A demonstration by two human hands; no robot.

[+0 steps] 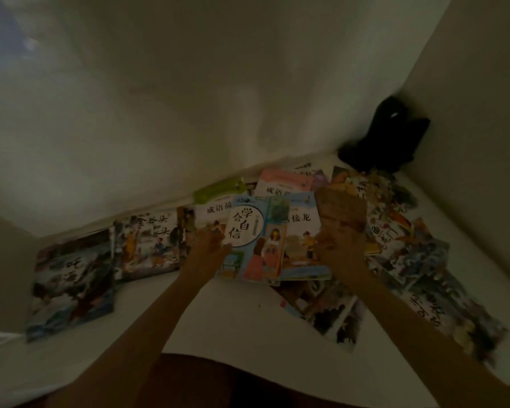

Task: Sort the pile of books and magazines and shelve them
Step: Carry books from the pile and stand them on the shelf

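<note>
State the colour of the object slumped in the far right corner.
Black. The object in the corner shows only in the head view; what it is cannot be told.

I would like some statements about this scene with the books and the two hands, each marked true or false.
1. The left hand holds the light blue book at its left edge. True.
2. The right hand is empty. False: it holds up a brownish book.
3. A dark object sits in the far right corner by the wall. True.
4. The books stand upright in a neat row. False: they lie flat and overlapping on the white surface.
5. A pink-topped book lies behind the light blue book, nearer the wall. True.
6. The light blue book's cover is plain, with no picture. False: it shows large characters and drawn figures.
</note>
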